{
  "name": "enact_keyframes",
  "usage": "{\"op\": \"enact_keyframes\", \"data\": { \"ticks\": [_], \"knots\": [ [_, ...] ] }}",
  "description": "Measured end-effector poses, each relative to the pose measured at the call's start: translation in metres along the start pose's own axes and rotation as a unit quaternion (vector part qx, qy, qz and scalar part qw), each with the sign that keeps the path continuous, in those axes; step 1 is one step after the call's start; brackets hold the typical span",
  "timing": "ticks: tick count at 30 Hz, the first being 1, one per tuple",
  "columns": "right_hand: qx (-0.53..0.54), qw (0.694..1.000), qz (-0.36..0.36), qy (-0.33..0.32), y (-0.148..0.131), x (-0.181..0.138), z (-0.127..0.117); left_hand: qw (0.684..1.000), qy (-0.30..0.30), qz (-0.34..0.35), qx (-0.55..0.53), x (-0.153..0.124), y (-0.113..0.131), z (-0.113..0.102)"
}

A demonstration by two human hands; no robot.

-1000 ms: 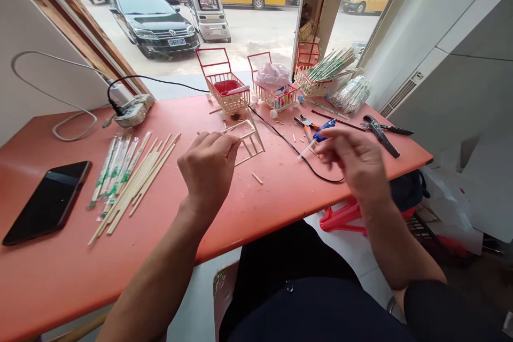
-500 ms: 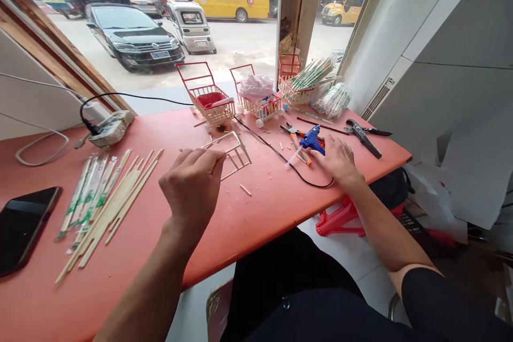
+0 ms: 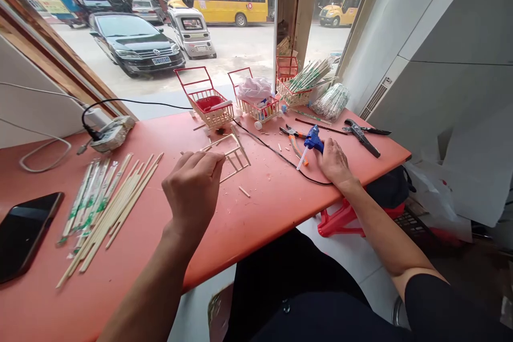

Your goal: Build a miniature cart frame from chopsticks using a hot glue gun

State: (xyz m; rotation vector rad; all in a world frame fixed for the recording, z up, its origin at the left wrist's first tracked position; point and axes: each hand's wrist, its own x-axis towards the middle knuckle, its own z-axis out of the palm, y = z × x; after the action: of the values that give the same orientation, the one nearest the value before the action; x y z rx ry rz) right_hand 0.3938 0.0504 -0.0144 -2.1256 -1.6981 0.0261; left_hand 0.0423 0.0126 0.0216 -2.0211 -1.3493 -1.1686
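Observation:
My left hand (image 3: 193, 184) is closed, its fingertips pinching a small frame (image 3: 237, 156) of pale wooden sticks above the table. The fingers hide part of this frame. On the right, my right hand (image 3: 333, 161) is wrapped round the handle of a blue glue gun (image 3: 315, 140). A clear glue stick (image 3: 302, 160) slants down and left from the gun. Orange-handled pliers (image 3: 295, 144) lie just behind and partly under the gun. Short stick offcuts, one a small peg (image 3: 244, 192), are scattered between my hands.
Bare and wrapped chopsticks (image 3: 112, 211) lie at left, near a phone (image 3: 30, 235) and a power strip (image 3: 112, 133). Stick-built carts (image 3: 216, 116) stand along the window. A black cable (image 3: 264, 144) crosses the table (image 3: 256, 230). Black-handled tools (image 3: 363, 136) lie at right.
My right hand has closed round the glue gun's handle and turned it, swinging the glue stick a little to the right. My left hand still holds the stick frame in about the same place.

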Motion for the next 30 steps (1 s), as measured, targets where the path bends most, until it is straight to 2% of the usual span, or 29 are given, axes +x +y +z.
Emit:
{"op": "enact_keyframes", "data": {
  "ticks": [4, 7, 11, 15, 19, 23, 30],
  "knots": [
    [0.169, 0.984, -0.020, 0.062, 0.015, -0.002, -0.002, 1.000, -0.006, -0.012, -0.011, -0.002, -0.002, 0.000],
    [0.324, 0.942, -0.059, 0.072, 0.014, -0.010, -0.014, 1.000, -0.012, -0.015, -0.016, -0.003, -0.003, 0.000],
    [0.472, 0.874, -0.112, 0.031, -0.013, -0.037, -0.038, 1.000, -0.017, -0.013, -0.007, -0.003, -0.001, 0.001],
    [0.540, 0.828, -0.135, -0.071, -0.048, -0.068, -0.045, 1.000, -0.018, -0.010, 0.001, -0.001, 0.003, 0.002],
    [0.510, 0.833, -0.179, -0.119, -0.071, -0.082, -0.033, 1.000, -0.028, -0.011, 0.006, 0.000, 0.005, 0.000],
    [0.475, 0.841, -0.226, -0.125, -0.081, -0.078, -0.024, 1.000, -0.019, 0.002, 0.009, 0.001, 0.005, -0.003],
    [0.464, 0.842, -0.246, -0.122, -0.087, -0.072, -0.019, 0.999, -0.004, 0.009, 0.031, 0.002, 0.006, -0.002]
  ]
}}
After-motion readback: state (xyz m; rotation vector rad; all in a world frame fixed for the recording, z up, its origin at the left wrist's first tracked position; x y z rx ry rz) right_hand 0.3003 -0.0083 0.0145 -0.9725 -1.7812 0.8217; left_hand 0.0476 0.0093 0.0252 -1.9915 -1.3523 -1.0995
